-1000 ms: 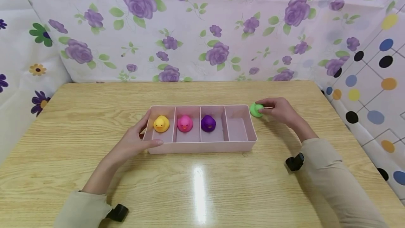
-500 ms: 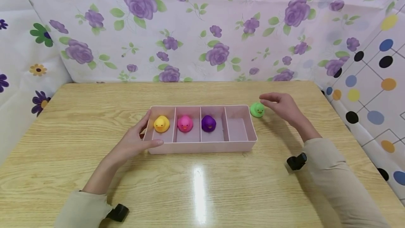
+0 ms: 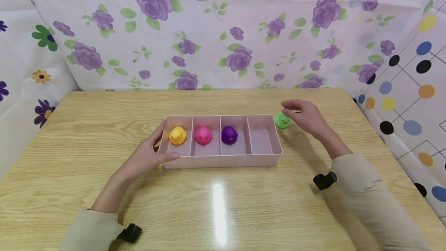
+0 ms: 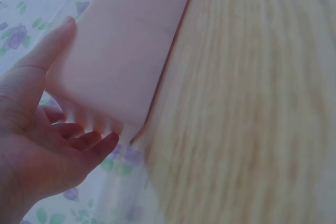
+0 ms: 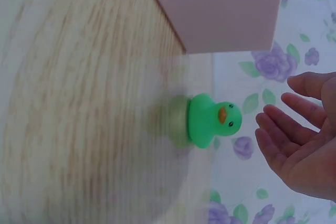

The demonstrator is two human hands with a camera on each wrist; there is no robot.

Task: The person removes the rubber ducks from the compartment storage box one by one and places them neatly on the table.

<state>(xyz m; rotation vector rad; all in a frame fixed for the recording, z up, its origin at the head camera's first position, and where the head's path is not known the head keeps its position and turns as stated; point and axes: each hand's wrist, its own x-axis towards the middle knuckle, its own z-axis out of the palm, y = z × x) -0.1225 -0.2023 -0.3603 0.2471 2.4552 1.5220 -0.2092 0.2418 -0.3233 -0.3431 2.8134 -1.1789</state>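
Observation:
A pale pink box [image 3: 223,162] with several compartments lies across the table. My left hand [image 3: 148,154] grips its left end, thumb along the front wall and fingers round the end wall. From the left, the compartments hold a yellow rubber duck [image 3: 177,136], a pink rubber duck [image 3: 203,136] and a purple rubber duck [image 3: 229,134]; the rightmost one is bare. Just outside the box's right end, a green rubber duck [image 3: 281,121] sits upright on the table. Above and beside it hovers my right hand [image 3: 308,117], fingers loosely bent and, in the right wrist view, apart from the duck [image 5: 207,120].
The wooden table [image 3: 174,200] runs back to a flowered curtain [image 3: 209,30]. A dotted cloth [image 3: 414,88] hangs along the right side and another flowered cloth [image 3: 38,57] along the left. Each wrist wears a small black camera, such as the right one [image 3: 325,180].
My right hand has let go of the green duck, lifted up and right, then drifted back left over it. The left hand and the box have stayed in place.

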